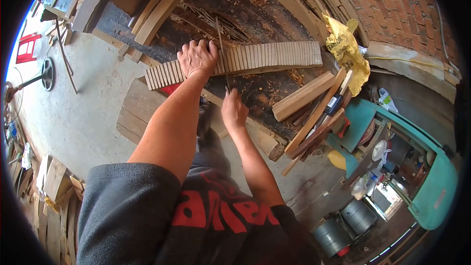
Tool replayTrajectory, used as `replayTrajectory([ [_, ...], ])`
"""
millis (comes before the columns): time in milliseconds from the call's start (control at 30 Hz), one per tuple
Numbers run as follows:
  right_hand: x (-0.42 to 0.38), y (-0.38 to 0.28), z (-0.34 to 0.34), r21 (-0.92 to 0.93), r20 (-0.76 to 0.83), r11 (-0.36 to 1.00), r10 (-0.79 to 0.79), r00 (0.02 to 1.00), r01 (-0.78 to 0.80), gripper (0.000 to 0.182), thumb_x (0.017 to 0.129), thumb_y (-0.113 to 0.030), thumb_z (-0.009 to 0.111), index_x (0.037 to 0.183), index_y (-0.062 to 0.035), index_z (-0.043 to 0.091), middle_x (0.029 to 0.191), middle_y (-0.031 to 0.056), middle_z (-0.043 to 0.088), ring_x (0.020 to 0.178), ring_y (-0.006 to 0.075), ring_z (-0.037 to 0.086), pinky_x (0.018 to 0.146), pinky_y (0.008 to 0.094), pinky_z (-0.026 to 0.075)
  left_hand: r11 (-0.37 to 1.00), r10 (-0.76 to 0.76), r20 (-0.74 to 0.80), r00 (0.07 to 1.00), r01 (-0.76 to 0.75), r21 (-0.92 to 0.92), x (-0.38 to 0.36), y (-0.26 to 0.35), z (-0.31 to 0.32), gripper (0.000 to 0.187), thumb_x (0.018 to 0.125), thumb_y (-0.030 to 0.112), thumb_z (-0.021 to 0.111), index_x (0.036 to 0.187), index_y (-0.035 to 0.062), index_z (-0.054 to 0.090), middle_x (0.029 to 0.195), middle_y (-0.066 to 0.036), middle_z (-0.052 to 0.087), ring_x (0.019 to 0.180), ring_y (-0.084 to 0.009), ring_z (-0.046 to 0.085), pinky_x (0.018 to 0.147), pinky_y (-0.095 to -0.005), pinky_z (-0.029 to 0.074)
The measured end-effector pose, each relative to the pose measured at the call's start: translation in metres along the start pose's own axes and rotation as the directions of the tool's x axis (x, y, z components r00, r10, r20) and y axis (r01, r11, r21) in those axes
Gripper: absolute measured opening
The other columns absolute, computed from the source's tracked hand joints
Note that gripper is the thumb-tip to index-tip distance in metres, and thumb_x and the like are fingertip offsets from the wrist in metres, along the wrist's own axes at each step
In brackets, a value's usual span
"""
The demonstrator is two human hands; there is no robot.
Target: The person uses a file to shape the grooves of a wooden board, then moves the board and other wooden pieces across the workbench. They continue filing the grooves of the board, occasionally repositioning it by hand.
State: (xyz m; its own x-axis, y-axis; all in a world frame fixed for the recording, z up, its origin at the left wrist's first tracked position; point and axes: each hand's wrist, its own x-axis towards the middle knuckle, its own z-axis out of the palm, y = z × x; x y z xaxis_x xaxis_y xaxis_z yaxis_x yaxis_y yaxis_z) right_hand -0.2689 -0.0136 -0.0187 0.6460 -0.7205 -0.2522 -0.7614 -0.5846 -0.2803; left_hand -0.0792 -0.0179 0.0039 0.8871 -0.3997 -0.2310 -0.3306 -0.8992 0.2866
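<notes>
A long, slightly curved wooden piece [274, 55] with many close crosswise grooves lies across the workbench [250, 93]. My left hand [197, 59] presses on it left of its middle, with bent fingers gripping toward the far edge. My right hand [234, 110] is closed around the near end of a long, thin, dark tool [222, 44] that looks like a file. The tool lies across the grooved piece, just right of my left hand, and its far end points away from me. My right fingers hide most of its handle.
Loose wooden strips [304, 95] and a yellow plastic bag [346, 51] lie at the right of the bench. Curved timbers [169, 7] stand at the back. A green machine housing [436, 194] is at lower right, a brick wall [397, 5] at upper right.
</notes>
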Motion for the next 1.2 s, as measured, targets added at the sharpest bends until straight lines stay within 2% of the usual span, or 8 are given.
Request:
replayTrajectory([
  [267,0.044,-0.033,-0.014,0.054,-0.003,0.997,0.061,0.998,-0.061,0.019,0.097,-0.024,0.049,0.096,-0.0049,0.048,0.086,0.0195,0.066,0.071,0.0413,0.066,0.061,0.0521,0.053,1.000,0.003,-0.018,1.000,-0.003,-0.015,-0.001,0.000,0.000,0.040,0.092,0.042,0.044,0.096,0.0124,0.070,0.102,-0.012,0.066,0.103,-0.0312,0.058,0.089,-0.0450,0.042],
  [467,-0.017,0.008,0.004,-0.018,0.017,1.000,0.025,1.000,-0.025,0.018,0.095,-0.024,0.052,0.096,-0.0063,0.049,0.084,0.0165,0.065,0.073,0.0385,0.067,0.058,0.0504,0.054,1.000,-0.004,0.002,1.000,0.004,-0.021,0.000,-0.001,-0.002,0.038,0.093,0.041,0.044,0.095,0.0128,0.070,0.101,-0.012,0.066,0.102,-0.0304,0.058,0.088,-0.0442,0.042],
  [667,0.044,-0.035,-0.018,0.024,0.018,0.997,0.073,0.997,-0.074,0.024,0.099,-0.028,0.046,0.095,-0.0051,0.048,0.086,0.0200,0.067,0.072,0.0407,0.066,0.061,0.0521,0.052,0.999,0.016,-0.024,1.000,-0.017,-0.029,-0.001,-0.001,-0.002,0.037,0.092,0.041,0.046,0.097,0.0121,0.069,0.103,-0.011,0.062,0.103,-0.0302,0.056,0.087,-0.0442,0.041],
  [800,-0.011,0.003,-0.002,0.029,0.052,0.998,0.062,0.997,-0.064,0.020,0.097,-0.025,0.050,0.095,-0.0044,0.049,0.086,0.0205,0.066,0.072,0.0411,0.065,0.061,0.0515,0.052,0.999,0.003,-0.037,0.999,-0.005,-0.048,-0.002,-0.002,0.001,0.036,0.090,0.041,0.049,0.102,0.0108,0.064,0.106,-0.012,0.056,0.103,-0.0307,0.053,0.085,-0.0444,0.041],
  [867,-0.058,0.036,0.012,-0.013,0.026,1.000,0.016,1.000,-0.015,0.018,0.095,-0.022,0.052,0.100,-0.0054,0.050,0.086,0.0178,0.066,0.070,0.0371,0.066,0.059,0.0477,0.054,0.997,0.023,-0.110,0.994,-0.031,-0.069,0.000,-0.004,0.004,0.033,0.089,0.040,0.050,0.096,0.0108,0.065,0.102,-0.011,0.058,0.101,-0.0309,0.054,0.083,-0.0451,0.041],
  [933,-0.096,0.056,0.009,0.072,0.012,0.997,-0.009,1.000,0.008,0.017,0.095,-0.022,0.052,0.100,-0.0049,0.051,0.085,0.0176,0.065,0.071,0.0368,0.065,0.059,0.0470,0.052,0.997,0.019,-0.104,0.994,-0.026,-0.073,0.001,-0.005,0.005,0.034,0.090,0.040,0.049,0.096,0.0107,0.064,0.102,-0.011,0.058,0.100,-0.0309,0.054,0.083,-0.0450,0.041],
  [1067,-0.101,0.052,-0.018,0.104,0.020,0.994,-0.026,0.999,0.024,0.018,0.096,-0.022,0.051,0.100,-0.0042,0.052,0.083,0.0175,0.064,0.071,0.0365,0.065,0.058,0.0465,0.051,0.999,0.007,-0.034,0.999,-0.008,-0.047,0.000,-0.003,0.000,0.038,0.092,0.044,0.047,0.102,0.0114,0.065,0.105,-0.011,0.060,0.103,-0.0302,0.055,0.087,-0.0434,0.041],
  [1200,-0.045,0.030,-0.025,0.084,-0.110,0.994,-0.065,0.992,0.074,0.018,0.097,-0.022,0.050,0.093,-0.0046,0.049,0.079,0.0173,0.062,0.067,0.0370,0.064,0.054,0.0457,0.050,0.999,0.010,-0.030,1.000,-0.011,-0.046,0.001,-0.003,0.000,0.043,0.093,0.048,0.046,0.103,0.0114,0.065,0.106,-0.011,0.061,0.103,-0.0298,0.055,0.087,-0.0431,0.041],
])
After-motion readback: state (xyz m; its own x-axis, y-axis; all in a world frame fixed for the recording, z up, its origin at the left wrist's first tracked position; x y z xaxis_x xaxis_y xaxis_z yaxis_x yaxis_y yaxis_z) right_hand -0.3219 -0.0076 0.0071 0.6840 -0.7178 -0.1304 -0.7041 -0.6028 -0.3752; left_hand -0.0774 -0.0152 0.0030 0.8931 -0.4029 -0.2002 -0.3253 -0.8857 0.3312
